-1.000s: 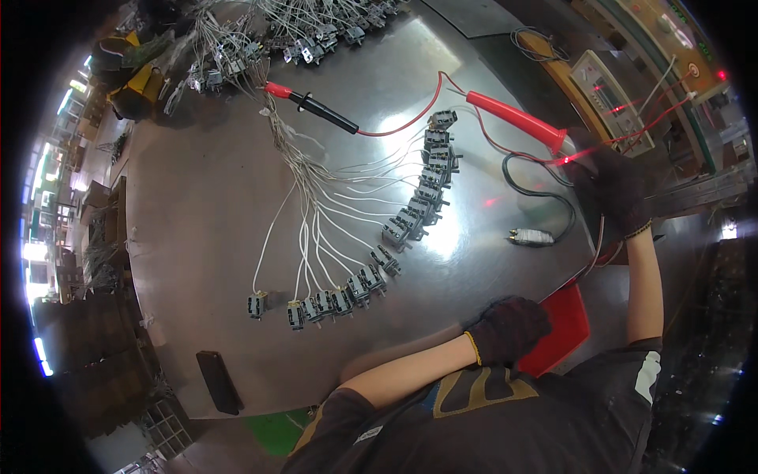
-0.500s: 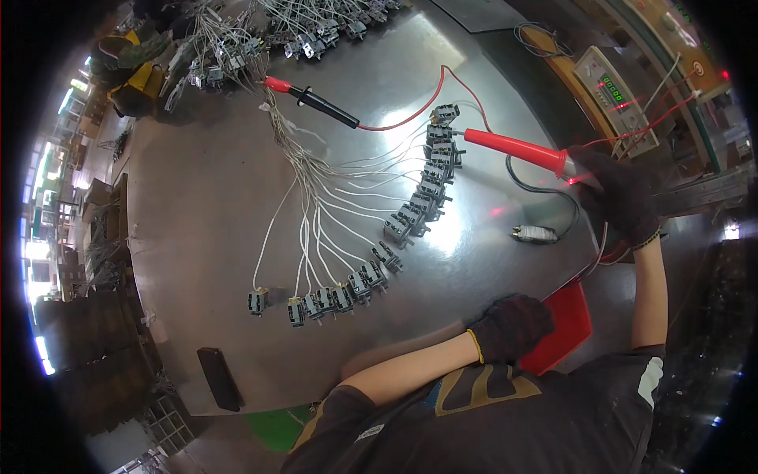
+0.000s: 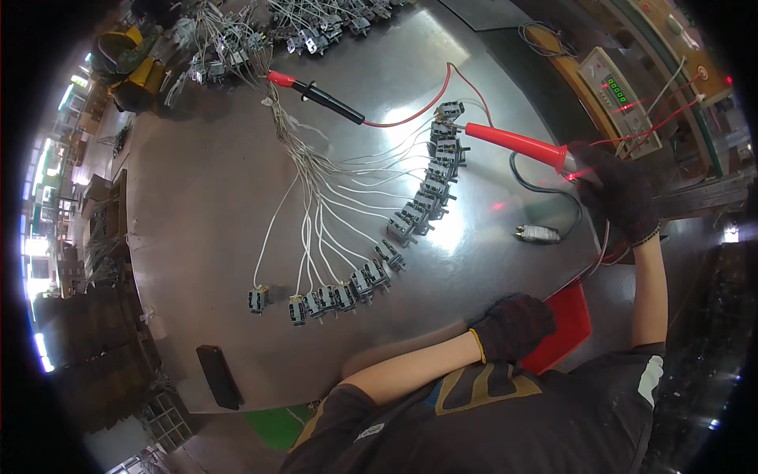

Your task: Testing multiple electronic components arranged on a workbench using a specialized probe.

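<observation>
My right hand [image 3: 616, 189], in a dark glove, is closed round the handle of a red test probe [image 3: 513, 145]. The probe's thin tip meets the far end of a curved row of small grey switch-like parts [image 3: 433, 183], by the second part; contact is hard to make out. White wires [image 3: 316, 170] run from these parts to a bundle, where a black probe with a red clip [image 3: 328, 103] is attached. My left hand [image 3: 513, 326], also gloved, rests curled at the near table edge beside a red bin [image 3: 570, 324]; nothing shows in it.
Heaps of similar wired parts [image 3: 316, 35] lie at the far edge. A meter with a green display [image 3: 616, 91] stands at the far right. On the metal table [image 3: 213, 189] are a dark phone-like slab [image 3: 218, 378] and a corded connector [image 3: 537, 233].
The red probe's tip has shifted slightly away from me along the far end of the row. The view has drifted a little; my left hand stays put.
</observation>
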`<state>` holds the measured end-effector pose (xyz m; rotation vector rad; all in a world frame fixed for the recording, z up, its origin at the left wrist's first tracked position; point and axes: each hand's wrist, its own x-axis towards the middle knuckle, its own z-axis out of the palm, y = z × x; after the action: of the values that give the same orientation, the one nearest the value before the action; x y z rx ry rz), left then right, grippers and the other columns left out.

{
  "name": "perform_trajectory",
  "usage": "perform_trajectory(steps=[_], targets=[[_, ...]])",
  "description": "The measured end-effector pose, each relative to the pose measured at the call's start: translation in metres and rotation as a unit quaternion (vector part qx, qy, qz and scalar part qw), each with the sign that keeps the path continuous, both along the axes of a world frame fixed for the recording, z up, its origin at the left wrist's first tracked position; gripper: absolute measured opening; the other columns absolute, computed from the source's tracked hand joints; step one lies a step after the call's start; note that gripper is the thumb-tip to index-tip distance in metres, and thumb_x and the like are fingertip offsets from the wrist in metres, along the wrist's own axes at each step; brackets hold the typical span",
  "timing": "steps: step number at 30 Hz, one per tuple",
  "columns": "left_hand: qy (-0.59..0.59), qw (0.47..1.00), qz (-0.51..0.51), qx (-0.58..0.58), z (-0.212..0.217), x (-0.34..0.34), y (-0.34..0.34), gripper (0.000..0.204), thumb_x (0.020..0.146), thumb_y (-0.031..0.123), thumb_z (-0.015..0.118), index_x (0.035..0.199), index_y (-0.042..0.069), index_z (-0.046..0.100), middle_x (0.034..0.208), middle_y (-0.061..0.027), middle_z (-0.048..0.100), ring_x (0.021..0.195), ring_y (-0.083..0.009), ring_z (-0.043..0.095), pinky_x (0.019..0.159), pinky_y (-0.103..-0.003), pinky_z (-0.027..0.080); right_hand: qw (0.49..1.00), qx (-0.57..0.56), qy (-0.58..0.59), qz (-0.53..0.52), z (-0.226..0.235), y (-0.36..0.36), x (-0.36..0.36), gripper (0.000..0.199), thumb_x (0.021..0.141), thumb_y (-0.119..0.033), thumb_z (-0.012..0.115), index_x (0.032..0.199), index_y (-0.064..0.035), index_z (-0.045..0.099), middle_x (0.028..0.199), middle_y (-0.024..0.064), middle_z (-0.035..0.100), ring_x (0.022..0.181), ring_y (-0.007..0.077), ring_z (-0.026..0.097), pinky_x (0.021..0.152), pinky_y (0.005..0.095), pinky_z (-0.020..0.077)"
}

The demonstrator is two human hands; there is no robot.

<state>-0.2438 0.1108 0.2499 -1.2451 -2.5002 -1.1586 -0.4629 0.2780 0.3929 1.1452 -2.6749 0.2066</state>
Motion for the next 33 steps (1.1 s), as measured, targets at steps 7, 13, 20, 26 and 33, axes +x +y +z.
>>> perform_trajectory(steps=[7, 13, 20, 26, 33], targets=[[-0.013, 0.999, -0.024, -0.033, -0.007, 0.001, 0.006, 0.019, 0.084, 0.021, 0.065, 0.101, 0.013, 0.069, 0.106, -0.008, 0.07, 0.104, -0.0301, 0.07, 0.084, -0.046, 0.059, 1.0, 0.016, 0.0, -0.005, 0.0, 0.005, -0.002, 0.073, 0.077, -0.018, 0.084, 0.145, -0.0244, 0.061, 0.108, 0.0119, 0.076, 0.089, 0.0329, 0.076, 0.075, 0.0439, 0.0622], [-0.018, 0.998, -0.044, -0.041, 0.002, -0.004, 0.001, 0.019, 0.083, 0.018, 0.064, 0.1, 0.011, 0.069, 0.103, -0.0088, 0.07, 0.099, -0.0304, 0.071, 0.082, -0.046, 0.059, 1.0, 0.005, -0.005, -0.004, 0.001, 0.007, -0.002, 0.072, 0.078, -0.017, 0.083, 0.146, -0.0235, 0.06, 0.116, 0.0118, 0.076, 0.094, 0.0331, 0.076, 0.08, 0.0443, 0.0624], [-0.03, 0.997, -0.048, -0.044, -0.001, -0.004, 0.002, 0.02, 0.083, 0.018, 0.064, 0.102, 0.01, 0.069, 0.106, -0.01, 0.07, 0.101, -0.0315, 0.07, 0.084, -0.046, 0.059, 0.999, 0.01, -0.03, 0.027, 0.013, 0.015, 0.004, 0.07, 0.079, -0.01, 0.082, 0.145, -0.0207, 0.062, 0.125, 0.0116, 0.075, 0.105, 0.0332, 0.076, 0.087, 0.0436, 0.0627], [-0.042, 0.997, -0.056, -0.043, -0.004, -0.003, 0.006, 0.024, 0.084, 0.02, 0.065, 0.105, 0.01, 0.07, 0.108, -0.0112, 0.07, 0.107, -0.0318, 0.069, 0.089, -0.046, 0.058, 0.998, 0.021, -0.06, 0.013, 0.023, 0.008, 0.007, 0.06, 0.082, -0.01, 0.082, 0.14, -0.0176, 0.066, 0.126, 0.0136, 0.075, 0.107, 0.0356, 0.075, 0.089, 0.0444, 0.0614], [-0.038, 0.999, -0.037, 0.005, -0.014, 0.001, 0.008, 0.021, 0.082, 0.019, 0.064, 0.1, 0.01, 0.069, 0.105, -0.0104, 0.07, 0.103, -0.0317, 0.07, 0.085, -0.047, 0.059, 0.999, 0.022, -0.035, 0.017, 0.021, 0.001, 0.005, 0.073, 0.076, -0.01, 0.084, 0.145, -0.0225, 0.062, 0.12, 0.0118, 0.076, 0.101, 0.0328, 0.076, 0.086, 0.0442, 0.0624]])
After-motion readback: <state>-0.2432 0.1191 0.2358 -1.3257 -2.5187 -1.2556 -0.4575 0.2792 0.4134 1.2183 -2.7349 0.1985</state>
